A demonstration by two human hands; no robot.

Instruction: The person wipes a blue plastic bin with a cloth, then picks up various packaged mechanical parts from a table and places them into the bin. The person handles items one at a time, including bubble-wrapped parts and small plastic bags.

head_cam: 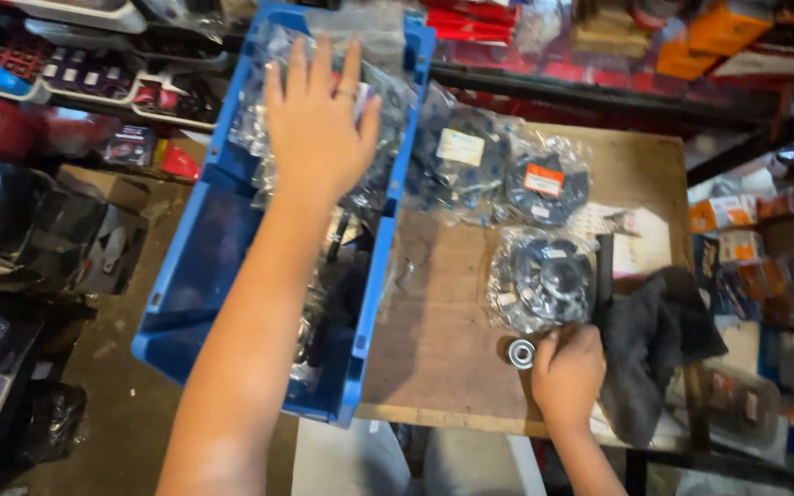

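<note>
Fingers spread flat, the left hand (319,119) presses on clear bags of dark parts (268,55) piled in a blue crate (186,276), gripping nothing. Right hand (567,372) rests curled on a wooden table (434,340), fingertips touching a small metal bearing (520,353); whether it pinches the bearing is unclear. Just above sits a bagged round black part (544,276), with two more bagged parts (544,184) behind it. A dark cloth (654,340) lies right of the hand. Crate contents blur under glare.
</note>
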